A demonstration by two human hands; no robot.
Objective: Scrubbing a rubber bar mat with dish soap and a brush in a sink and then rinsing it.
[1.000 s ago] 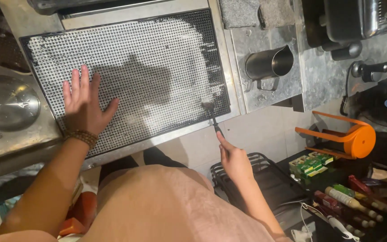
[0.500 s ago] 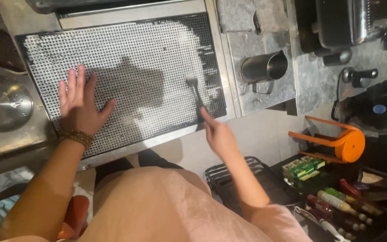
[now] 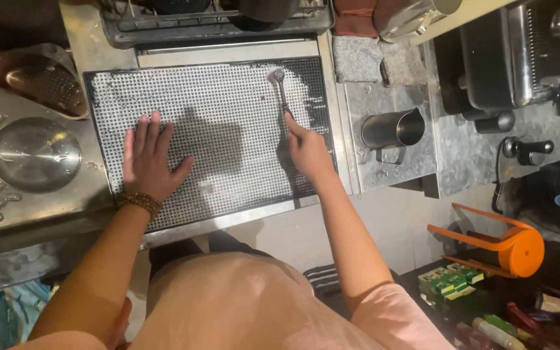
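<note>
left hand [image 3: 147, 162] lies flat on the wet mat [image 3: 228, 116]; right hand [image 3: 306, 150] grips a brush [image 3: 281, 91] mid-frame, which could slip on suds.

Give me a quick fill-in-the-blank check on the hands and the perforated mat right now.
1. The left hand lies ____ on the perforated mat, fingers spread.
2. The right hand holds a thin ____ against the mat.
3. The steel pitcher stands to the ____ of the mat.
4. A beaded bracelet sits on the ____ wrist.

Missing words: flat; brush; right; left
</note>
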